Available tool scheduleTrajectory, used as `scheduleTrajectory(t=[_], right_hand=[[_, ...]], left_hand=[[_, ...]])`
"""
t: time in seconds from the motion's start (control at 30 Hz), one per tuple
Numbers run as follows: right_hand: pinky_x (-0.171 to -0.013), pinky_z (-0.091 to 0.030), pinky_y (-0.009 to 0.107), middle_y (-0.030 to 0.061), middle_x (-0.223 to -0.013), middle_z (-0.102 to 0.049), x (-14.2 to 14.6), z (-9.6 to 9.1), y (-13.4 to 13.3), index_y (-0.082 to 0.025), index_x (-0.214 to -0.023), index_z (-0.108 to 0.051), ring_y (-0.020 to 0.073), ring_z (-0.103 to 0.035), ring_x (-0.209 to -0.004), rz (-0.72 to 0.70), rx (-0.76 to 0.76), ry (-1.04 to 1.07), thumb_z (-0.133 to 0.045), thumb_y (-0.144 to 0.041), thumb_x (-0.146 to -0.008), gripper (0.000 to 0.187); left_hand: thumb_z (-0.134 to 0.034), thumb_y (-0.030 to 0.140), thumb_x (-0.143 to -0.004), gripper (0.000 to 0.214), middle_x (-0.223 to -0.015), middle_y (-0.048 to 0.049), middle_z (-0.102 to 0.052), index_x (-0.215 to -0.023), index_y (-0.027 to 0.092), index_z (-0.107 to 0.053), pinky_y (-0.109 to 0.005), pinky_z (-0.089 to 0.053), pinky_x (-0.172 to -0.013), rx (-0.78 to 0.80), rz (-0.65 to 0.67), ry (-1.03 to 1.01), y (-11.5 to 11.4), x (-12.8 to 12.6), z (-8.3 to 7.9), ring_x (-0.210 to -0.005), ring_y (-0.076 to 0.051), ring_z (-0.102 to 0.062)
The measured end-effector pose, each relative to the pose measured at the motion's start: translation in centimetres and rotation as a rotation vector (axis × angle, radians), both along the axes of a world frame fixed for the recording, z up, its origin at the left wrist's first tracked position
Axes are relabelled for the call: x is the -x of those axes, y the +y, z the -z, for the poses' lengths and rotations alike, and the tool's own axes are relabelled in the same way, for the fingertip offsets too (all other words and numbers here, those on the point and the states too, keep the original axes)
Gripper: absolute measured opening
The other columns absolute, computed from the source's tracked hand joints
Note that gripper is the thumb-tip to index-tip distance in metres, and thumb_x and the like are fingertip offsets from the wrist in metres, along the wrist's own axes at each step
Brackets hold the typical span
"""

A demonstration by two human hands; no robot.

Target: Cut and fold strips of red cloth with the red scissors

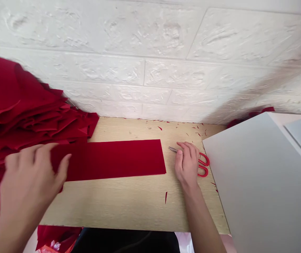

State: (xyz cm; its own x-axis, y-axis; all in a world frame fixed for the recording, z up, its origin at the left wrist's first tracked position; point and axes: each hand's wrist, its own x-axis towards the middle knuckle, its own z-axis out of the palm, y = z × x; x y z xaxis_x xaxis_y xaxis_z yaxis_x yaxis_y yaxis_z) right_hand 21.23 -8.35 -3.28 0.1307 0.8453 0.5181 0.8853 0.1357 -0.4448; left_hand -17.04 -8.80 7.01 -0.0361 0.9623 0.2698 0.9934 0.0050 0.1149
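A long red felt strip (pixel 113 160) lies flat across the light wooden tabletop (pixel 124 207). My left hand (pixel 32 175) hovers over the strip's left end, fingers loosely spread, a little blurred, holding nothing that I can see. My right hand (pixel 187 162) rests just right of the strip, fingers curled down over a pair of red-handled scissors (pixel 203 165). The metal blade tip pokes out to the left of the fingers and the red handle loops show to the right.
A tall pile of red felt pieces (pixel 21 116) fills the left side. A grey-white board (pixel 261 182) covers the right edge of the table. A white brick-pattern wall (pixel 150 59) stands behind. Small red scraps (pixel 166 196) dot the wood.
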Motion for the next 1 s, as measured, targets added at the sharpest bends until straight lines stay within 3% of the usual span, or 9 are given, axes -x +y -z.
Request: scheduleTrajectory(t=[0.07,0.23,0.3,0.4,0.53,0.63,0.73,0.83,1.0], right_hand=[[-0.095,-0.045,0.049,0.0121,-0.105,-0.068,0.2,-0.3,-0.3,-0.019,-0.109,-0.065,0.0279,-0.056,-0.105,-0.028,-0.011,-0.013,-0.040,-0.024,-0.099,0.028],[-0.085,-0.048,0.041,0.0085,-0.095,-0.069,0.7,-0.5,-1.4,-0.021,-0.099,-0.065,0.0244,-0.058,-0.093,-0.104,0.039,0.019,-0.041,-0.019,-0.099,0.024],[-0.083,-0.048,0.040,0.0078,-0.091,-0.069,0.8,-0.4,-1.8,-0.021,-0.095,-0.064,0.0234,-0.057,-0.089,-0.122,0.049,0.037,-0.041,-0.019,-0.099,0.023],[-0.081,-0.048,0.039,0.0071,-0.087,-0.068,0.8,-0.4,-2.2,-0.021,-0.090,-0.064,0.0225,-0.057,-0.086,-0.142,0.066,0.061,-0.042,-0.019,-0.099,0.023],[-0.081,-0.048,0.039,0.0062,-0.084,-0.068,0.7,-0.4,-2.2,-0.022,-0.087,-0.063,0.0229,-0.059,-0.087,-0.161,0.097,0.100,-0.042,-0.020,-0.099,0.025],[-0.081,-0.048,0.039,0.0065,-0.084,-0.068,0.6,-0.4,-2.1,-0.022,-0.086,-0.063,0.0232,-0.059,-0.087,-0.164,0.112,0.115,-0.041,-0.020,-0.100,0.026],[-0.083,-0.048,0.040,0.0071,-0.085,-0.068,0.6,-0.4,-2.0,-0.022,-0.087,-0.063,0.0236,-0.059,-0.090,-0.168,0.133,0.133,-0.041,-0.022,-0.100,0.025],[-0.087,-0.049,0.041,0.0081,-0.093,-0.069,1.0,-0.4,-1.9,-0.022,-0.093,-0.064,0.0241,-0.060,-0.096,-0.153,0.156,0.210,-0.044,-0.027,-0.099,0.021],[-0.082,-0.052,0.038,0.0095,-0.104,-0.070,2.7,-0.4,-0.3,-0.021,-0.106,-0.063,0.0227,-0.063,-0.094,-0.115,0.230,0.444,-0.051,-0.037,-0.096,0.022]], left_hand=[[-0.037,0.047,-0.095,0.044,-0.112,-0.0178,-0.062,-0.114,0.014,-0.060,-0.056,-0.042,-0.100,0.090,0.189,0.116,1.1,-3.1,0.4,-0.108,-0.038,-0.053],[-0.045,0.035,-0.097,0.031,-0.118,-0.0123,-0.064,-0.115,0.016,-0.062,-0.044,-0.044,-0.102,0.418,0.596,-0.063,5.2,-11.4,2.9,-0.115,-0.029,-0.054],[-0.049,0.033,-0.096,0.031,-0.124,-0.0129,-0.061,-0.119,0.016,-0.060,-0.043,-0.043,-0.104,0.539,0.640,-0.100,7.0,-14.1,3.8,-0.119,-0.029,-0.053],[-0.061,0.029,-0.089,0.039,-0.132,-0.0159,-0.056,-0.125,0.016,-0.056,-0.044,-0.041,-0.104,0.678,0.592,-0.057,9.1,-16.5,4.4,-0.124,-0.033,-0.050],[-0.070,0.030,-0.080,0.050,-0.124,-0.0162,-0.063,-0.125,0.017,-0.055,-0.037,-0.049,-0.087,0.798,0.515,-0.030,10.8,-17.3,4.6,-0.108,-0.030,-0.062],[-0.069,0.034,-0.079,0.031,-0.104,-0.0125,-0.070,-0.105,0.018,-0.064,-0.034,-0.049,-0.076,0.864,0.507,-0.016,11.2,-17.2,4.7,-0.092,-0.028,-0.066],[-0.067,0.034,-0.080,0.017,-0.101,-0.0124,-0.069,-0.088,0.019,-0.065,-0.037,-0.047,-0.082,0.846,0.548,-0.027,10.9,-16.9,4.7,-0.100,-0.031,-0.062],[-0.064,0.033,-0.082,0.016,-0.111,-0.0127,-0.066,-0.089,0.019,-0.063,-0.040,-0.043,-0.093,0.770,0.608,-0.077,10.2,-16.4,4.8,-0.111,-0.032,-0.055],[-0.055,0.032,-0.086,0.013,-0.095,-0.0063,-0.068,-0.092,0.021,-0.057,-0.034,-0.046,-0.077,0.744,0.655,-0.296,9.4,-15.3,5.3,-0.086,-0.023,-0.061]])
